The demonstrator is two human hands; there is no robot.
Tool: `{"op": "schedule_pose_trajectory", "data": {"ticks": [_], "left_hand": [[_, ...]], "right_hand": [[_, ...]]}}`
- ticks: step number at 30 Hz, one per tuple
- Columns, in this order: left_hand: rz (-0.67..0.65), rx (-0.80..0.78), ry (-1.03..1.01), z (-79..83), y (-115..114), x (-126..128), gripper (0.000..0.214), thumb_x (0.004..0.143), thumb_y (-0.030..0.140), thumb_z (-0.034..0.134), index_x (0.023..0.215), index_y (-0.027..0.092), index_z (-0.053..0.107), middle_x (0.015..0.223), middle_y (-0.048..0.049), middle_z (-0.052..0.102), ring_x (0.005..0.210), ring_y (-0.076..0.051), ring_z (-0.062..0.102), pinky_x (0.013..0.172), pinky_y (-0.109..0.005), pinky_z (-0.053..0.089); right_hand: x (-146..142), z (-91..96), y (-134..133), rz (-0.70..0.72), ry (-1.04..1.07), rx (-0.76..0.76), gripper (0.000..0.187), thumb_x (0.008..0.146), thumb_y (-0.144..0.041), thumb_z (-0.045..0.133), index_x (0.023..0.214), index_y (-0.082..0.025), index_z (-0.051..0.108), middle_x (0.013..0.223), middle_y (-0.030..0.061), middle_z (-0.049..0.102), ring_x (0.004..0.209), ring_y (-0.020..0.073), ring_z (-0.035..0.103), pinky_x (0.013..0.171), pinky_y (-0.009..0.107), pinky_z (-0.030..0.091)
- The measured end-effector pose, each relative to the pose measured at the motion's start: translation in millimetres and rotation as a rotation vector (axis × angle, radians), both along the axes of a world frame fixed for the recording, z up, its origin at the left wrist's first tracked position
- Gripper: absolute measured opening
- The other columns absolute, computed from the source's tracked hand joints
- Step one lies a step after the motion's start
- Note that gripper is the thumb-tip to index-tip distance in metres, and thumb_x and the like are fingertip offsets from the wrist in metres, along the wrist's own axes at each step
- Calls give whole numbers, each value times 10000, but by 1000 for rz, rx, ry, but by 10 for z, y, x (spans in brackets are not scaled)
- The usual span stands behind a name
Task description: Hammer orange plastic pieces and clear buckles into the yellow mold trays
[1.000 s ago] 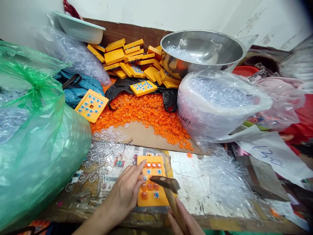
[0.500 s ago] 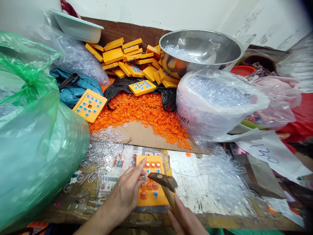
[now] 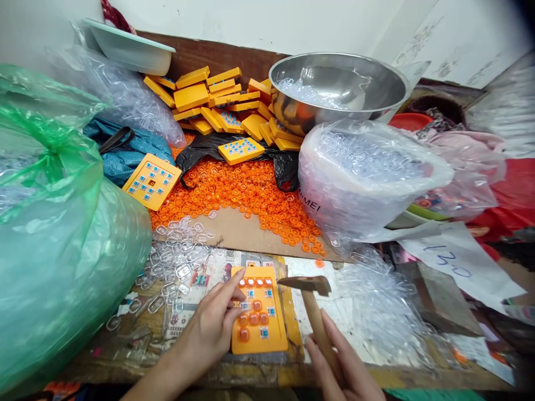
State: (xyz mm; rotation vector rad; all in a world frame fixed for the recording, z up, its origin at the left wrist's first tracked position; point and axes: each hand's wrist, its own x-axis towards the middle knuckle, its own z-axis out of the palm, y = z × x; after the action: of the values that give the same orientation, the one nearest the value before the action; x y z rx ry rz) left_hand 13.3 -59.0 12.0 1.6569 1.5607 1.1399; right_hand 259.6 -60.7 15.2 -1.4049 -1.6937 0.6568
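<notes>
A yellow keypad plate (image 3: 259, 334) lies on the bench at the near edge, with several orange buttons and blue squares in its cells. My left hand (image 3: 209, 328) rests on its left side, fingers spread, fingertips touching the plate. My right hand (image 3: 343, 367) grips the wooden handle of a small hammer (image 3: 309, 292). The hammer head hangs just right of the plate, above the bench.
Loose orange buttons (image 3: 251, 195) and clear rings (image 3: 175, 259) are spread behind the plate. Stacked yellow plates (image 3: 217, 100), a steel bowl (image 3: 338, 89), a clear bag of rings (image 3: 368, 172) and a big green bag (image 3: 54, 239) crowd the bench. A metal block (image 3: 438, 298) lies right.
The hammer has swung from over the plate's lower middle to the right and up, off the plate. My left hand stays on the plate's left side.
</notes>
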Motion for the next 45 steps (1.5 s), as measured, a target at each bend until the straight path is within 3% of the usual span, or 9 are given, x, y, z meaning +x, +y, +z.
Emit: {"op": "schedule_pose_trajectory", "data": {"ticks": [6, 11, 20, 30, 33, 36, 39, 42, 45], "left_hand": [[103, -17, -28, 52, 76, -68, 446, 842, 131, 525, 1277, 201, 589, 993, -71, 694, 789, -156, 666, 734, -281, 599], [194, -71, 93, -9, 74, -28, 375, 888, 218, 479, 1236, 167, 608, 1198, -141, 669, 926, -227, 702, 969, -481, 523], [342, -279, -131, -160, -197, 265, 545, 907, 369, 539, 1414, 183, 462, 1531, -134, 405, 1454, -323, 272, 1198, -538, 185], [518, -449, -972, 304, 147, 508, 985, 593, 348, 872, 1398, 164, 335, 1391, -235, 531, 1050, -332, 684, 781, -349, 602], [428, -648, -1176, 383, 168, 415, 964, 543, 276, 913, 1356, 147, 411, 1226, -217, 670, 980, -358, 713, 777, -396, 604], [346, -748, -1293, 489, 133, 344, 843, 582, 257, 906, 1303, 137, 486, 1141, -206, 717, 937, -368, 727, 776, -413, 602], [301, -758, -1352, 584, 84, 307, 756, 636, 241, 881, 1292, 142, 517, 1123, -184, 729, 958, -351, 724, 793, -387, 597], [272, -749, -1430, 603, 27, 301, 782, 680, 212, 853, 1363, 178, 474, 1136, -157, 728, 1000, -334, 714, 838, -383, 581], [221, -724, -1509, 564, -36, 311, 833, 720, 184, 818, 1432, 184, 386, 1158, -167, 717, 1049, -343, 692, 890, -417, 556]], "right_hand": [[100, -109, 269, -48, 163, -493, 562, 946, -463, 509, 1434, -190, 454, 471, -60, 613, 305, 110, 523, 294, 162, 407], [163, -240, 451, 84, -340, -121, 469, 935, -430, 521, 1295, -136, 588, 1131, 123, 722, 978, 234, 714, 761, 292, 595], [-205, -137, 287, 263, -584, 207, 457, 845, -63, 400, 1213, -214, 626, 1167, 55, 708, 1070, 258, 626, 904, 408, 429], [-266, -7, 344, 357, -519, 205, 489, 860, -54, 358, 1277, -170, 584, 1096, 45, 748, 965, 186, 693, 791, 323, 499], [-128, 588, 794, 390, -511, 310, 339, 914, -135, 427, 1149, -185, 666, 916, 31, 781, 716, 142, 722, 629, 249, 556], [12, 1373, 1626, 28, -550, 507, 300, 930, -352, 500, 1082, -203, 712, 980, 74, 768, 841, 212, 730, 793, 349, 564], [83, 1894, 2591, -170, -643, 368, 385, 924, -329, 556, 1263, -157, 618, 1198, 139, 679, 1171, 317, 600, 990, 512, 437], [56, 1961, 3273, -231, -738, 114, 300, 911, -325, 629, 1165, -165, 626, 1173, 86, 655, 1086, 236, 626, 955, 505, 478], [-8, 1795, 3465, -266, -762, 49, 253, 956, -344, 561, 1122, -166, 628, 1165, 68, 639, 1038, 201, 630, 904, 443, 512]]}}
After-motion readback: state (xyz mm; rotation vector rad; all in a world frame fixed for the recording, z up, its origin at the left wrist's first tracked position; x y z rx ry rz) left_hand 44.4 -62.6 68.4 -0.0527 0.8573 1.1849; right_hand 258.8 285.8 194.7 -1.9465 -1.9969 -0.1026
